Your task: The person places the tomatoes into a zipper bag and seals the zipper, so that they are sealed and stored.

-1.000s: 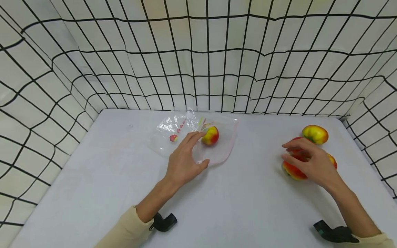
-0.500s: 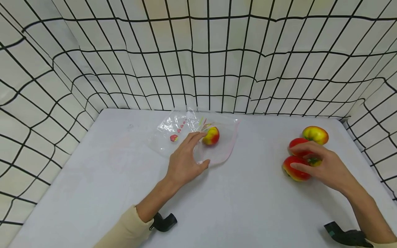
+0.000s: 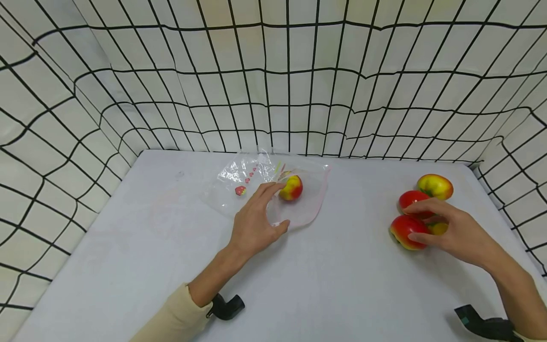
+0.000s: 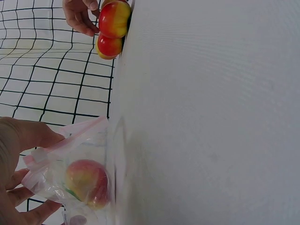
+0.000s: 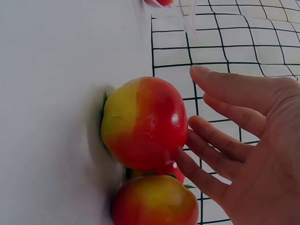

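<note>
A clear plastic zip bag (image 3: 307, 209) with a pink edge and red printed marks lies at the back middle, one red-and-yellow fruit (image 3: 291, 188) inside it. My left hand (image 3: 255, 221) spreads thumb and fingers wide at the bag's near side. In the left wrist view its thumb touches the pink edge of the bag. On the right, several glossy red-and-yellow fruits lie bunched together. My right hand (image 3: 459, 232) is over them, fingers loosely curved and apart, thumb overlapping the nearest red fruit (image 3: 406, 232). The right wrist view has its fingertips right beside a large fruit (image 5: 145, 124).
Black wire mesh (image 3: 278, 85) rises along the back and both sides of the white table (image 3: 141, 247). Another yellow-and-red fruit (image 3: 435, 186) lies farthest back in the bunch. Black curved pieces (image 3: 228, 308) are attached at both wrists.
My right hand has shifted to the right over the fruits and slightly toward me, uncovering more of the two red ones. My left hand and the bag stay where they were.
</note>
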